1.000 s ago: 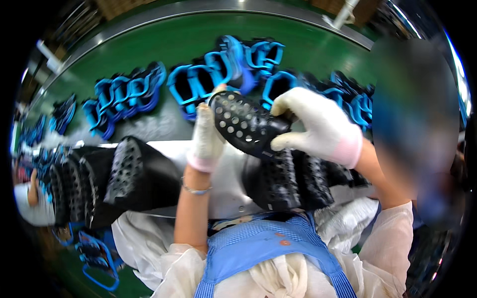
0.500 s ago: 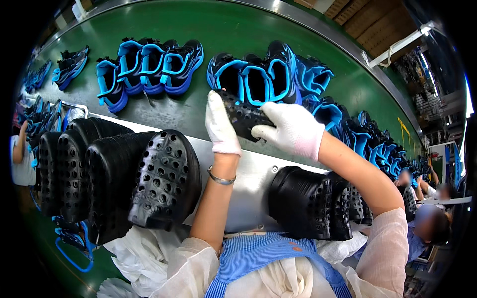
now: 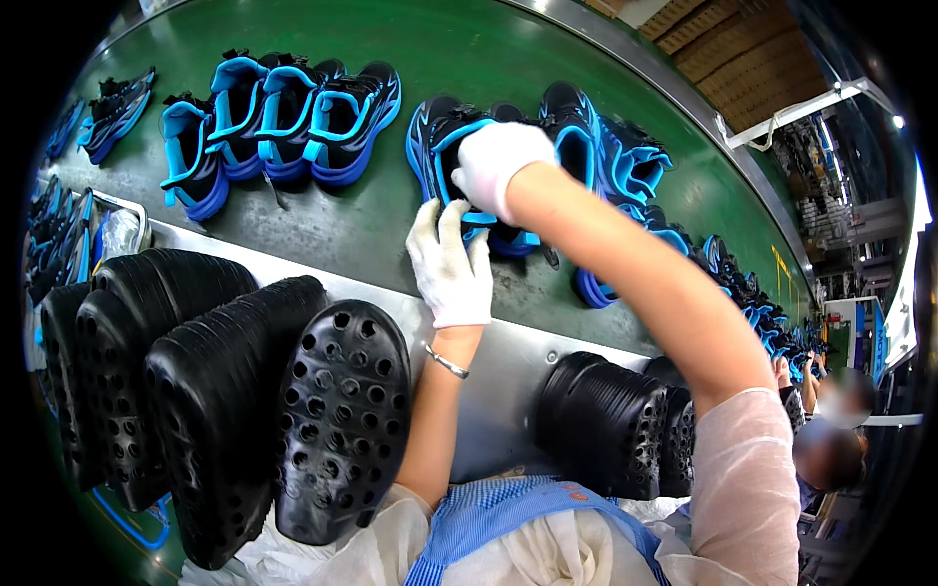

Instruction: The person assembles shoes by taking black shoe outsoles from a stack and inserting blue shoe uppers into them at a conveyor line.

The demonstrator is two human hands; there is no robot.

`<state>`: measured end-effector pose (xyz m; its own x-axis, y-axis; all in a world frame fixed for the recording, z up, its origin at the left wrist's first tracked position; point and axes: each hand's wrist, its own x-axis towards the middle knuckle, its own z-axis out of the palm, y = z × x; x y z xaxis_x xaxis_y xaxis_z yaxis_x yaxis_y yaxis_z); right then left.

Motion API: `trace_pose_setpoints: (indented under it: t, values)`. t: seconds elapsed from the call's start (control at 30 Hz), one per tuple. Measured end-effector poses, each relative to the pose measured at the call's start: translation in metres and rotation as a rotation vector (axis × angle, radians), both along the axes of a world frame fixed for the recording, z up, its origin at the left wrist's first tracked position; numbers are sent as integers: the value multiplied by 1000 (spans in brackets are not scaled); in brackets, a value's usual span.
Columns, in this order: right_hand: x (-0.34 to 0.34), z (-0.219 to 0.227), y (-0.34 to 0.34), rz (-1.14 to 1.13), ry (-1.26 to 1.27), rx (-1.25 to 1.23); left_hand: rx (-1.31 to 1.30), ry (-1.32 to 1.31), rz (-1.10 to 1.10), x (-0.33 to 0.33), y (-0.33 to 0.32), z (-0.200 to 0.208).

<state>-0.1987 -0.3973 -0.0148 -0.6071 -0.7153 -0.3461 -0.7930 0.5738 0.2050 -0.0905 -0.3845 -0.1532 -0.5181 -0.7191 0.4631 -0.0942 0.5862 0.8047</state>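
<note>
My right hand (image 3: 503, 168), in a white glove, is curled at the mouth of a black sneaker with bright blue lining (image 3: 430, 161). Its fingertips are hidden, and what they hold, if anything, does not show. Just below, my gloved left hand (image 3: 451, 264) has its fingers stretched and apart, their tips against the sneaker's heel end. More such sneakers (image 3: 572, 127) stand close on the right. To the left of my left forearm leans a black sole-shaped piece full of round holes (image 3: 344, 415), at the front of a nested stack.
Several stacks of the black perforated pieces (image 3: 210, 381) stand at left, and more (image 3: 601, 420) at right, along a metal ledge (image 3: 498, 391). A group of sneakers (image 3: 283, 122) sits on the green surface (image 3: 469, 44). Other people work at far right.
Both hands held a black perforated piece above the ledge; it is now out of sight. My right hand has moved up and left to the sneaker's mouth, and my left hand has dropped slightly, fingers spread.
</note>
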Motion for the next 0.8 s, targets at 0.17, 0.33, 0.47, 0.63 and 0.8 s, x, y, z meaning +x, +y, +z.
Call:
trace_pose_setpoints:
  t: [0.17,0.33,0.47,0.63,0.8]
  values:
    - [3,-36,-19,-54,73,39,29,-31,11,-1,4,-2]
    - [-22,-57,-28,-80,92,-85,15,-27,32,-7,7,3]
    - [-12,-40,-21,-25,87,-54,28,-27,49,-5,3,-2]
    - [-10,-38,-9,61,155,-202,-8,-45,67,-7,7,1]
    - [-21,-28,7,83,92,-164,-27,-23,55,-18,14,-5]
